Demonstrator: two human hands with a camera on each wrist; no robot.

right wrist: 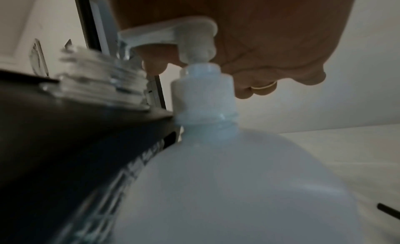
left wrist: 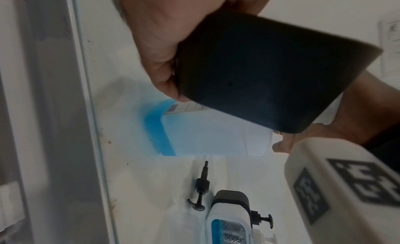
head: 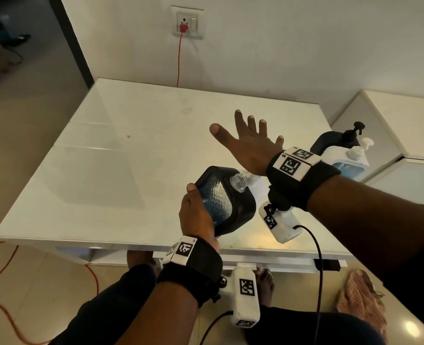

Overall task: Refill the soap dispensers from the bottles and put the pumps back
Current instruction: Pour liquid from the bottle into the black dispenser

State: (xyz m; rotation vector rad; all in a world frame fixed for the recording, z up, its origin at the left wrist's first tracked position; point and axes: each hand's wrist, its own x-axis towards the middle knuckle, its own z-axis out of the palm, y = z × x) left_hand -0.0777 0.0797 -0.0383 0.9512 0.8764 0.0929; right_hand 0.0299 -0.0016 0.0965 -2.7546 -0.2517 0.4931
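Note:
My left hand point(head: 198, 212) grips a black soap dispenser point(head: 220, 200) with a clear quilted front, tilted over the table's front edge. Its clear threaded neck point(right wrist: 101, 80) has no pump on it. My right hand point(head: 248, 143) is flat, fingers spread, with the palm point(right wrist: 270, 34) pressing on the white pump head point(right wrist: 194, 30) of a white refill bottle point(right wrist: 238, 179). The pump's spout points toward the dispenser neck. The refill bottle point(left wrist: 194, 133) holds a little blue soap at its bottom. A loose black pump point(left wrist: 202, 187) lies on the table beside it.
At the table's point(head: 106, 170) right end stand another black dispenser with its black pump point(head: 340, 140) and a white pump bottle point(head: 350, 158). A white cabinet point(head: 392, 125) is beyond them. A red cord hangs from the wall socket point(head: 187, 22).

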